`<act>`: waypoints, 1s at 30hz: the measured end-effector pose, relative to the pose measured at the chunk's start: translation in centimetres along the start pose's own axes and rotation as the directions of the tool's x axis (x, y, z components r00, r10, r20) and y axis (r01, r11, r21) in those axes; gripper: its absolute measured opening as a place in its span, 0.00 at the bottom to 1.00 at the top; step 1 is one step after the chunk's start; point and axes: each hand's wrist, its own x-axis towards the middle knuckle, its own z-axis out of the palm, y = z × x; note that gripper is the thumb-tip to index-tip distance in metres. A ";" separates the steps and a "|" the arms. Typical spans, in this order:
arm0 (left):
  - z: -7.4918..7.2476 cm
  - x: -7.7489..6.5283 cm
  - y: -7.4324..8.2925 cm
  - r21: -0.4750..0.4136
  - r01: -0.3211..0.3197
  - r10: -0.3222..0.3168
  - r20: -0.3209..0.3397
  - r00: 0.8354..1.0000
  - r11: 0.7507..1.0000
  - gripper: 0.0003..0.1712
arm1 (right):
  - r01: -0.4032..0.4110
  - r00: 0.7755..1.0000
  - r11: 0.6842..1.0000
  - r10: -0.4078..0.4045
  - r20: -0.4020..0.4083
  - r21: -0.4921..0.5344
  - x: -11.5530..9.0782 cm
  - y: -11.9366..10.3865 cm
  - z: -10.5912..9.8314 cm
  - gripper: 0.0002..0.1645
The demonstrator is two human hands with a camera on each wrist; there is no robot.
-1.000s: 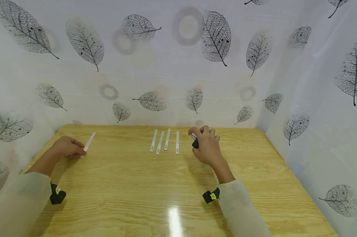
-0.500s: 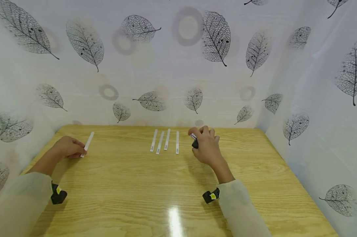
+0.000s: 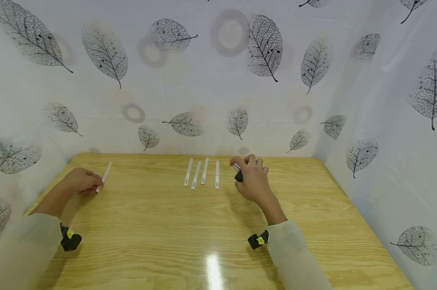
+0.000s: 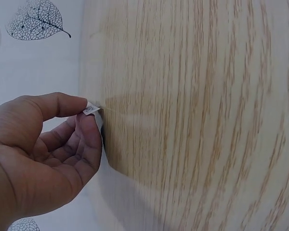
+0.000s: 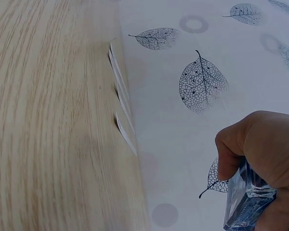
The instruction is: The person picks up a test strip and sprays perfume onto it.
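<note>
My left hand [image 3: 81, 180] pinches a narrow white paper test strip [image 3: 104, 176] near its lower end, over the table's back left. In the left wrist view the strip's printed end [image 4: 91, 109] pokes out between thumb and index finger. On the right, my right hand [image 3: 254, 177] grips a small perfume bottle [image 3: 238, 175], its index finger bent over the silver top. The right wrist view shows the bottle's faceted bluish glass [image 5: 248, 197], partly covered by the fingers. Several more paper strips [image 3: 217, 175] lie side by side between the hands, left of the bottle.
The wooden table [image 3: 160, 225] ends at a white curtain [image 3: 204, 92] with a dark leaf print, which also closes off both sides. Light reflects off the table near the front. A black camera sits at each sleeve cuff.
The strip in my left hand has shifted slightly left, its upper end moving most. My right hand with the perfume bottle and the strips on the table look unchanged.
</note>
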 end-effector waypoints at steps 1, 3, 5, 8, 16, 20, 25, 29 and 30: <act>0.1 -0.1 0.0 -0.006 0.000 0.000 -0.001 1.000 1.000 0.25 | 0.000 1.000 1.000 0.000 -0.001 0.001 0.0 0.0 0.0 0.33; 0.2 -0.2 0.1 -0.010 -0.004 0.004 -0.003 1.000 1.000 0.25 | 0.001 1.000 1.000 -0.001 -0.005 0.001 0.0 0.0 0.0 0.33; 0.3 -0.3 0.2 -0.013 -0.005 0.005 -0.004 1.000 1.000 0.26 | 0.001 1.000 1.000 -0.001 -0.007 0.000 -0.1 0.0 0.1 0.33; 0.6 -0.3 0.4 -0.023 -0.011 0.011 -0.007 1.000 1.000 0.28 | 0.000 1.000 1.000 0.000 -0.007 -0.004 -0.1 0.0 0.0 0.33; 1.6 0.5 0.5 -0.032 -0.030 0.029 -0.031 0.999 0.999 0.28 | -0.007 1.000 1.000 0.007 -0.002 -0.018 -0.1 0.0 0.0 0.33; 2.1 0.6 0.7 -0.025 -0.048 0.047 -0.029 0.998 0.999 0.29 | -0.008 1.000 1.000 0.008 -0.001 -0.016 -0.1 0.0 0.0 0.33; 2.7 0.7 1.0 -0.009 -0.064 0.064 -0.032 0.997 0.998 0.28 | -0.009 1.000 1.000 0.009 0.000 -0.015 -0.1 0.0 0.0 0.33; 3.2 0.7 1.4 -0.014 -0.065 0.065 -0.037 0.997 0.998 0.28 | -0.010 1.000 1.000 0.010 0.000 -0.012 -0.1 0.0 0.0 0.33; 3.3 0.7 1.6 -0.015 -0.065 0.064 -0.036 0.997 0.998 0.28 | -0.009 1.000 1.000 0.009 0.000 -0.012 -0.1 0.0 0.0 0.33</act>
